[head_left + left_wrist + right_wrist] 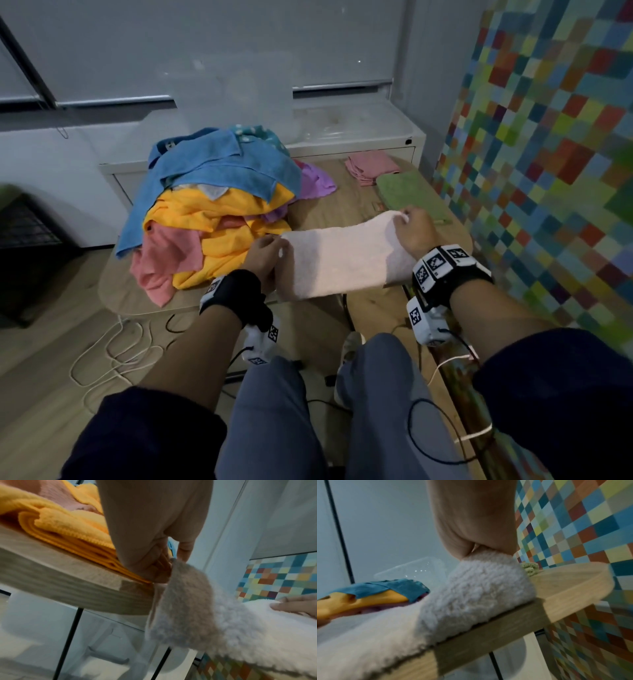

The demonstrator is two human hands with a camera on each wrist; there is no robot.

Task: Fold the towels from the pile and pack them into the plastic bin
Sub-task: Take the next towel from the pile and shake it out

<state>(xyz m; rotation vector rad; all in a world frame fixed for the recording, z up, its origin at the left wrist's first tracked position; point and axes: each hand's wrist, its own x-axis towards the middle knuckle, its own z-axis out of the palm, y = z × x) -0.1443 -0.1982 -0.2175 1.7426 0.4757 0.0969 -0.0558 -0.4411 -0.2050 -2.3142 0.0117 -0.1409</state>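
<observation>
Table (329, 202); bin (412, 569) wrist-view only.

Pale pink towel (346, 260) is fluffy looped terry, table (573, 588) is matt light woodgrain, bin (419, 568) clear glossy plastic.

Bare table (346, 202) open between the towel pile (212, 219) on the left and the green towel (411, 195) on the right. Farther back, blocked by a purple cloth (317, 183) and folded pink towels (371, 168). Near edge covered by the pale pink towel (342, 255). Clear plastic bin (239, 99) behind the pile, reachable only over it. Tiled wall (548, 137) close along the right side.
</observation>
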